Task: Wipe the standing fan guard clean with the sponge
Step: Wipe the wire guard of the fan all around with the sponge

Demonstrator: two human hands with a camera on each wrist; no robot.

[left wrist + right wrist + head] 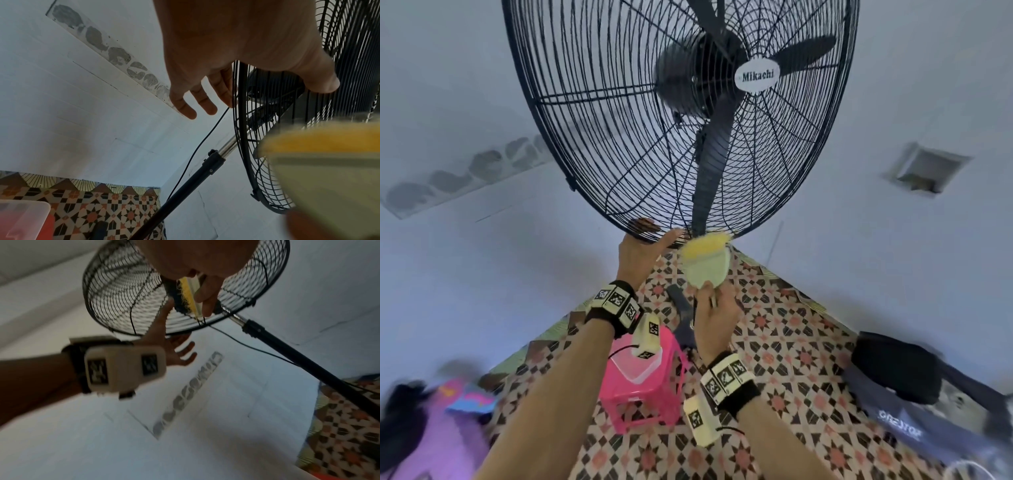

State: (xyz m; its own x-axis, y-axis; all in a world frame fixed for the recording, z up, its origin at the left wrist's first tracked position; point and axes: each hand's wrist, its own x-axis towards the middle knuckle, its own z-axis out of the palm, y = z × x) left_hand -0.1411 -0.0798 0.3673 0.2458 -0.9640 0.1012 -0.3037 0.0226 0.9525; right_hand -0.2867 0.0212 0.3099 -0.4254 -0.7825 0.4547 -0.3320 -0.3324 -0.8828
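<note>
White walls (465,85) and a patterned tile floor (774,342) surround the standing fan, whose black wire guard (592,113) fills the upper head view. Left hand (642,248) reaches to the guard's bottom rim with fingers extended and relaxed; the index finger lies behind the wires and the thumb in front of them, holding nothing else. Right hand (714,308) grips the sponge (705,262), green face toward the camera, yellow edge touching the lowest part of the guard beside the left thumb. A pink stool (643,380) carrying a clear plastic container (637,365) stands on the floor below the wrists.
</note>
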